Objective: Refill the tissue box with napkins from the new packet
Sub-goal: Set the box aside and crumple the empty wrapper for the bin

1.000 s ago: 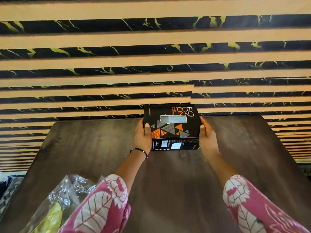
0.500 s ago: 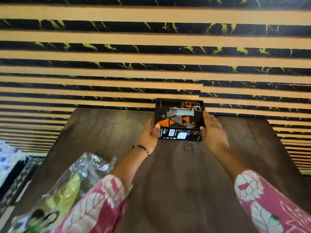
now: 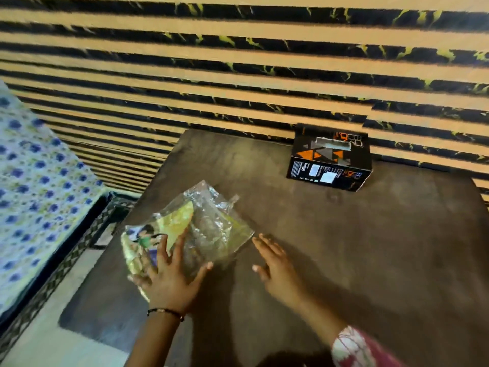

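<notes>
One packet (image 3: 190, 234) under the spread fingers of the left hand (image 3: 172, 276). Right hand (image 3: 277, 266) open, fingers spread, just beside packet. One tissue box (image 3: 329, 158) well beyond packet.

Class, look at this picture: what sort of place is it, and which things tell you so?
Probably a room in a home: a blue-flowered bedsheet beside a dark wooden table, with a striped black-and-tan wall panel behind.

table (image 3: 370, 260): big bare middle and right | tissue box (image 3: 329, 160): blocks far edge | packet (image 3: 190, 234): blocks left side
</notes>
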`<state>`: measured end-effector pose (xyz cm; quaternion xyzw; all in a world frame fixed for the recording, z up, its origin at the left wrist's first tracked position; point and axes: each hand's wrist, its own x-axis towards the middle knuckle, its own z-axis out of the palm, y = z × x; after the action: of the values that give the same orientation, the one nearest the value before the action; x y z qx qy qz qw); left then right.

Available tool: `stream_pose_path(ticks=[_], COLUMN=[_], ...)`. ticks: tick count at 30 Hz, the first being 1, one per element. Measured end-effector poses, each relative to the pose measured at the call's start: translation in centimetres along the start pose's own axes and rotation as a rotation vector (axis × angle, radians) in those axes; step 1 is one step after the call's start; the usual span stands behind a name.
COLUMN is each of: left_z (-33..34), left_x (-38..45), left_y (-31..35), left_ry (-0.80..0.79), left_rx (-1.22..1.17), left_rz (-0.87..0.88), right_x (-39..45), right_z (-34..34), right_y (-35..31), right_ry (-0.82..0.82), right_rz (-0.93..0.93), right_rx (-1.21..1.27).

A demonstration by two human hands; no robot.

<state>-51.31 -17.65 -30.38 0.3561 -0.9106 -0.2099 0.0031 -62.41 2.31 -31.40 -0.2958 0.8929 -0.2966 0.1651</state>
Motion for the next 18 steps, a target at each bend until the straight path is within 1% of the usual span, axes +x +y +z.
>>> stream_pose_path(ticks=[2, 5, 9, 11, 12, 14, 16, 17, 18], left_z=[1.1, 2.7, 4.6, 5.4, 5.7, 6.0, 6.2, 6.3, 6.5], left_x=[-0.3, -1.4, -3.2, -3.8, -4.1, -4.4, -4.6, -4.6, -4.5], left_y=[-0.4, 1.2, 4.3, 5.5, 5.9, 6.7, 7.0, 7.2, 7.2], left_ry=[-0.153, -0.283, -0.345, -0.362, -0.37, -0.356, -0.274, -0.204, -0.093], left_rx=[0.058, 0.115, 0.172, 0.132, 0.071, -0.142, -0.359, -0.385, -0.337], left_rz=[0.029, 0.185, 0.439, 0.567, 0.623, 0.744, 0.83, 0.845, 0.843], right_x=[-0.1, -0.8, -2.7, -3.8, -4.3, -5.7, -7.1, -7.9, -8.6], right_z=[-0.2, -0.8, -1.4, -1.7, -1.8, -2.2, -2.5, -2.7, -2.9], right_y=[-0.4, -0.3, 0.5, 1.2, 1.6, 2.6, 3.5, 3.9, 4.3], right_ry=[-0.017, -0.008, 0.058, 0.112, 0.142, 0.191, 0.235, 0.253, 0.258], right_rz=[0.035, 0.165, 0.314, 0.366, 0.384, 0.426, 0.461, 0.48, 0.502], right_rx=[0.068, 0.184, 0.34, 0.377, 0.376, 0.365, 0.353, 0.335, 0.318])
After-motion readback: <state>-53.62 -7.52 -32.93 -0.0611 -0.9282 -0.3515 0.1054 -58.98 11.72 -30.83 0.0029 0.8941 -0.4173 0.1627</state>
